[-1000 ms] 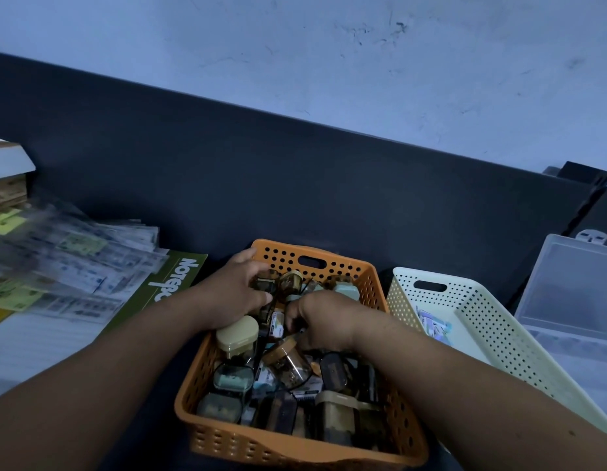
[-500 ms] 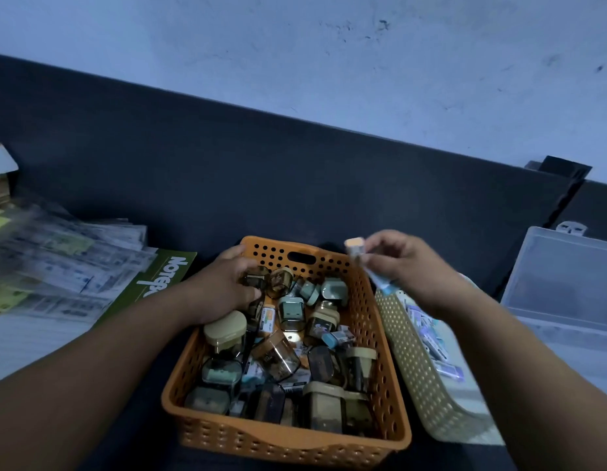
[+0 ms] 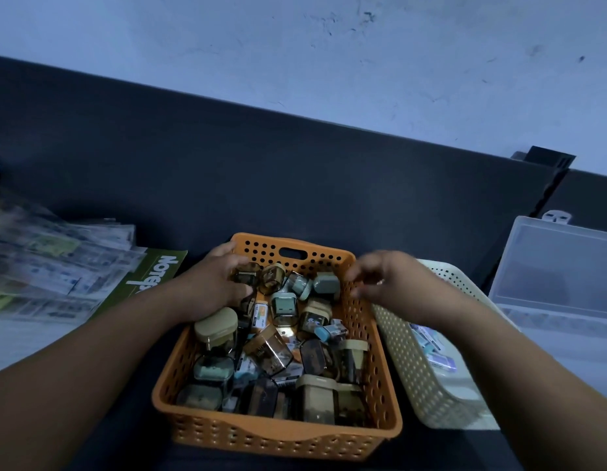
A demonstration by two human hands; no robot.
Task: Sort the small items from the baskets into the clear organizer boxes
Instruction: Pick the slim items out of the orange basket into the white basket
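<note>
An orange perforated basket [image 3: 278, 433] stands in front of me, filled with several small brown and green see-through containers [image 3: 284, 308] and small packets [image 3: 260, 314]. My left hand [image 3: 210, 287] is at its far left corner, thumb by the rim and bent fingers resting on the items; I see nothing held. My right hand [image 3: 397, 283] hovers over the basket's right rim with loosely curled fingers that hold nothing. A white perforated basket [image 3: 421, 379] to the right holds a few small blue-white packets [image 3: 431, 345]. A clear organizer box [image 3: 560, 266] lies further right.
A stack of printed sheets [image 3: 57, 266] and a green booklet [image 3: 149, 277] lie left of the orange basket. The dark table runs to a pale wall behind. A small black block [image 3: 546, 158] sits at the far right edge.
My right hand lifted a small packet from the orange basket, carried it over the white basket, and has come back without it to the orange basket's right rim. My left hand stayed put.
</note>
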